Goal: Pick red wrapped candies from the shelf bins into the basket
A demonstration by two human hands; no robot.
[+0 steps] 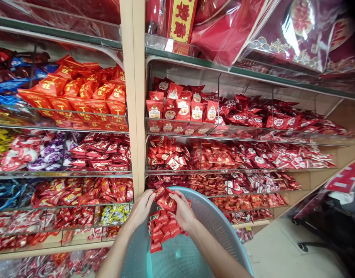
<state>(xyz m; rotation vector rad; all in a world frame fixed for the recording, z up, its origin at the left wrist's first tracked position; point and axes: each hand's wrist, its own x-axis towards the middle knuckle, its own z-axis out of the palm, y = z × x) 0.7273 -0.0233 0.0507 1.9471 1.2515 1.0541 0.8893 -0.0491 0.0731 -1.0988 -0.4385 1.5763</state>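
Observation:
Both hands meet over a large blue-green basket point(232, 239). My left hand point(144, 206) pinches the left side of some red packets point(166, 200), and my right hand point(180, 208) has its fingers closed round their right side. Below them, a pile of red packets point(165, 227) with dark and white print lies in the basket. The basket's ribbed bottom shows beside the pile. Just behind the basket's rim are low shelf rows of small red packets point(206, 183).
Shelves with clear fronts hold orange-red bags point(78, 90), red bags point(183, 108) and yellow sweets point(116, 214). A wooden post point(133, 96) divides them. A wheeled chair base point(307, 244) stands on the floor at right.

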